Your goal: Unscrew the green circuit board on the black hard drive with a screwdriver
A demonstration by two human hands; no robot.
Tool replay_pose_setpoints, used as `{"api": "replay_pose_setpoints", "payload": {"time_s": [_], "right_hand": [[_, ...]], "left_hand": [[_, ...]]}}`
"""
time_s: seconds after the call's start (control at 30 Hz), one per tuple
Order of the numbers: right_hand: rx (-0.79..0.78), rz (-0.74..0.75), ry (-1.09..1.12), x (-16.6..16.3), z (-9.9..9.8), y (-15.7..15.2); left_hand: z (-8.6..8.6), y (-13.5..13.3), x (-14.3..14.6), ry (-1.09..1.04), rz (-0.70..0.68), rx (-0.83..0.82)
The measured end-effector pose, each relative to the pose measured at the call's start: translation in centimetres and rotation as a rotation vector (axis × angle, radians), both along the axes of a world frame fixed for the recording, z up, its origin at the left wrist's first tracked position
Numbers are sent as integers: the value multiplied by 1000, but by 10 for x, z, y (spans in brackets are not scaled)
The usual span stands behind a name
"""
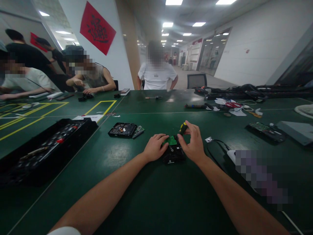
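Observation:
A black hard drive (174, 154) lies on the green table (156, 195) right in front of me, with a small green circuit board (172, 140) on its far end. My left hand (154, 147) rests curled against the drive's left side, fingertips at the green board. My right hand (193, 143) grips a screwdriver with a black and yellow handle (183, 127) and also touches the board's right edge.
Another opened drive with a green board (125, 130) lies further left. A black tool tray (46, 145) stands at the left. A third drive (265, 131), a grey box (297, 131), cables and red scissors (232, 104) are to the right. People sit and stand at the far side.

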State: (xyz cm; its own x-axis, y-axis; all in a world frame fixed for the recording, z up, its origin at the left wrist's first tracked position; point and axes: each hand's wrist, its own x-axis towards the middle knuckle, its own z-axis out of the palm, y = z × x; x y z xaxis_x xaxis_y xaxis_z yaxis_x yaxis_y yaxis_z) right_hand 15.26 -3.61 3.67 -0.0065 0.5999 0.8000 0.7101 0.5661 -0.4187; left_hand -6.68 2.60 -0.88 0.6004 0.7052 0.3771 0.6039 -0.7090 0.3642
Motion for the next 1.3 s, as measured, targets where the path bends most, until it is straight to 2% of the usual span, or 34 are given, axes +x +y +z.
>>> {"api": "replay_pose_setpoints", "payload": {"time_s": [0.37, 0.7, 1.3], "right_hand": [[-13, -16, 2, 3, -1, 1], [-14, -20, -6, 2, -2, 1], [-24, 12, 14, 1, -2, 0]], "left_hand": [[-5, 3, 1, -79, 74, -2], [-10, 9, -1, -115, 222, -19], [-9, 8, -2, -141, 170, -11]]}}
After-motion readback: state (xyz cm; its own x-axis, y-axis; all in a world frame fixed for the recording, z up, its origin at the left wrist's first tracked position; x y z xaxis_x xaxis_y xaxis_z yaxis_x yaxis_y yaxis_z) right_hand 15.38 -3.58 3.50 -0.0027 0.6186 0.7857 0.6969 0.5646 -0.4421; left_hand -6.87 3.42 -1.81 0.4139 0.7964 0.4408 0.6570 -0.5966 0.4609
